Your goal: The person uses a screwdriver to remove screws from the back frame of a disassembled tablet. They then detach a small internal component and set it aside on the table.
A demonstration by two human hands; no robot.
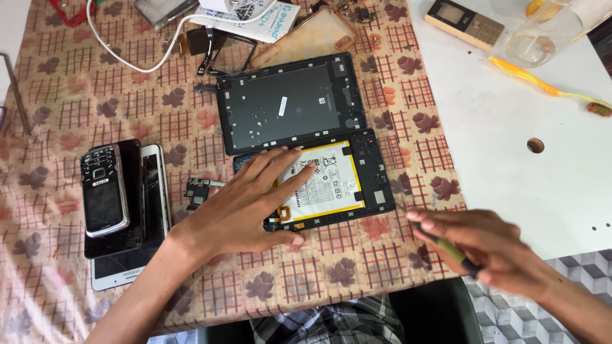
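An opened tablet (370,172) lies on the patterned cloth with its white, yellow-edged battery (331,181) showing. My left hand (255,197) rests flat on the tablet's left half, fingers spread over the battery. Just beyond it lies the tablet's detached black back cover (287,102), inner side up. My right hand (484,245) hovers at the tablet's lower right, closed around a thin dark tool with a green grip (446,248), its tip pointing toward the tablet's corner.
A stack of old phones (121,204) sits at the left, with a small circuit part (199,189) beside it. A clear phone case (306,38), a white cable (127,54) and loose parts lie at the back. On the white table are a gold keypad phone (464,22), a toothbrush (542,83) and a clear jar (542,35).
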